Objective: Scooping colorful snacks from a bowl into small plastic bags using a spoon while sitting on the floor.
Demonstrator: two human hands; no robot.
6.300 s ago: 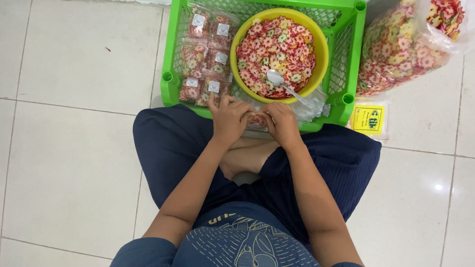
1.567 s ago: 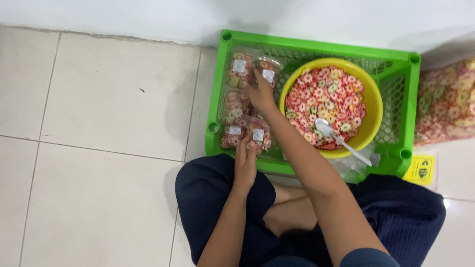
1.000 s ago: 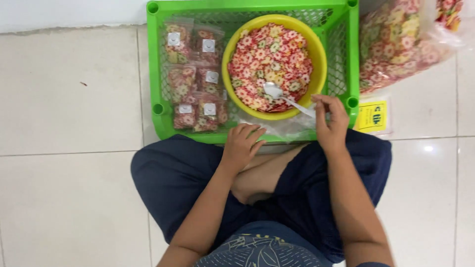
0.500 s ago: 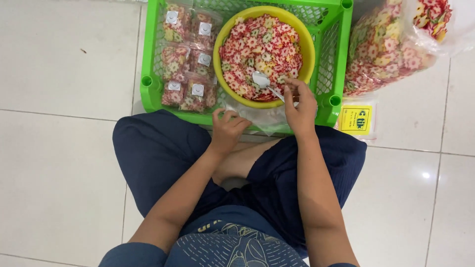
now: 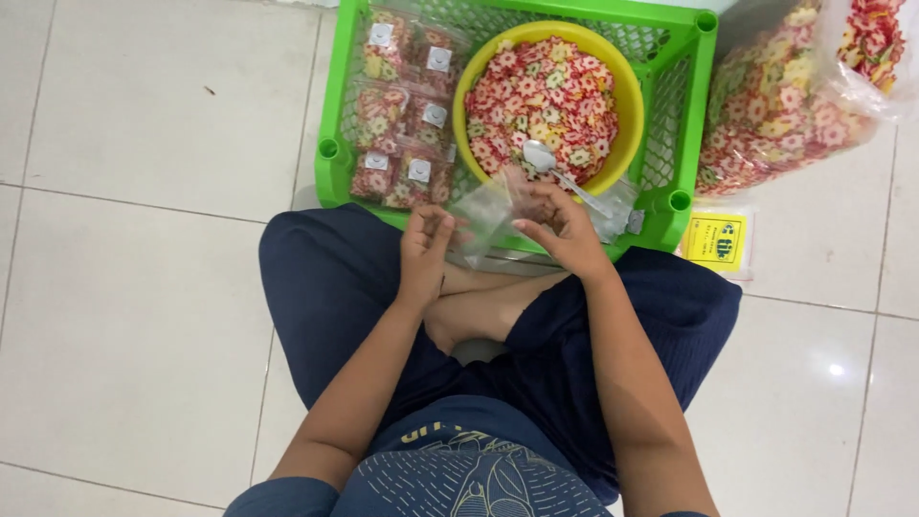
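Empty bag: small clear plastic bag (image 5: 486,218), thin and crinkled, is held up between both hands just in front of the green crate's near wall, over the person's lap.
Left hand: left hand (image 5: 424,245) has its fingers curled in, pinching the bag's left edge between thumb and fingertips.
Right hand: right hand (image 5: 558,222) is half closed, thumb and forefinger nipping the bag's right side near its mouth, the other fingers loose.
Change: half a second ago the right hand was at the spoon handle and the left lay on the pile of flat bags; now both have come together on one bag, lifted free of the pile.
Meaning: judging by this, a fresh bag is being opened, and nothing is in it yet.
Spoon: metal spoon (image 5: 550,165) lies unheld, its bowl in the crackers and its handle over the rim.
Bowl: round yellow plastic bowl (image 5: 627,91) is heaped with red, yellow and green flower-shaped crackers.
Crate: green plastic mesh crate (image 5: 330,148) holds the bowl on the right.
Filled packets: six small sealed packets (image 5: 402,105) of crackers lie in two columns at the crate's left.
Bulk sack: large clear sack (image 5: 785,91) of the same crackers stands right of the crate.
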